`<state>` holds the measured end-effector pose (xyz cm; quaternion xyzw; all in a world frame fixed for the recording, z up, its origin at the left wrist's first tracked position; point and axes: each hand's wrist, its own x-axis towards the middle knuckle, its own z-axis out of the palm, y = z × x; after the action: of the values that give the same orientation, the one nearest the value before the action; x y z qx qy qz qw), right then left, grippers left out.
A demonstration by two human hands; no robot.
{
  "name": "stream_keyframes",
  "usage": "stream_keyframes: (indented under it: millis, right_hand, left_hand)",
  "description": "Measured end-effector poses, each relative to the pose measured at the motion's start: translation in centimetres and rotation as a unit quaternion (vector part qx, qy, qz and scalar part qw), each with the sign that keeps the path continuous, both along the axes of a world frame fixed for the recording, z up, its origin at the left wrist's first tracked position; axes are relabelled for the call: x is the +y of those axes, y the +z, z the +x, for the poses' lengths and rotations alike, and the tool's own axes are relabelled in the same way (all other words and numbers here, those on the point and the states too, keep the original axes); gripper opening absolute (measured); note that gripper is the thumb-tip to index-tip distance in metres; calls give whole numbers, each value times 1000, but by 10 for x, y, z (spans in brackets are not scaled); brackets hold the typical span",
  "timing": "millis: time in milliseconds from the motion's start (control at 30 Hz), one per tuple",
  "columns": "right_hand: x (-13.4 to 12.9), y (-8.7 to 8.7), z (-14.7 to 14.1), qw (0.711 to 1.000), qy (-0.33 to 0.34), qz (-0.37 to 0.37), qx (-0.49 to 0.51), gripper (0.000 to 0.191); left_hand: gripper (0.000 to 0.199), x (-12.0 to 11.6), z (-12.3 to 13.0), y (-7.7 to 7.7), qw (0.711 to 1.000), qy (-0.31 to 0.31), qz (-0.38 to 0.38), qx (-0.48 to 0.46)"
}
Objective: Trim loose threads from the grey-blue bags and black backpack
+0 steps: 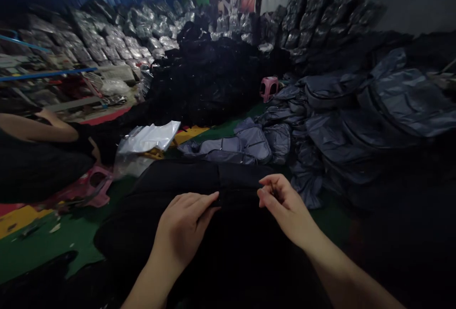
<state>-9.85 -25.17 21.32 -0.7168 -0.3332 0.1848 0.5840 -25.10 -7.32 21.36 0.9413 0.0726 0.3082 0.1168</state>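
Note:
A large black fabric item (138, 219), perhaps a bag, fills the near middle of the head view. Over its left part, my left hand (187, 223) has its fingers pressed together on the dark cloth near a seam. My right hand (285, 207) is held to the right with thumb and fingertips curled toward each other; whatever is between them, if anything, is too small to name. A gap of dark fabric separates the two hands. The lower part of the black item is lost in shadow.
Grey-blue bags (331, 124) lie heaped at the right. Behind is a black pile (206, 76); wrapped bundles (117, 43) line the back. A pink stool (269, 88) stands mid-right. At left are a person's arm (39, 128), another pink stool (99, 185) and plastic sheets (151, 138).

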Motion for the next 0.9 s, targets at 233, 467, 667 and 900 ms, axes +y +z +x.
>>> stream_keyframes:
  millis: [233,467,667,900]
  right_hand:
    - [-3,7,-11,990,26,-97,-100,28]
    - [8,1,-17,979,39,-107,-168,25]
    - [14,0,-18,970,53,-92,-217,30]
    - [11,-3,-21,966,101,-106,-212,32]
  left_hand:
    - [25,-6,5,2,999,-3,45,20]
    - [24,-5,-2,3,1000,6,-13,25]
    - [23,-5,-4,0,998,5,-61,29]
    - [24,-6,-5,-2,998,5,-57,31]
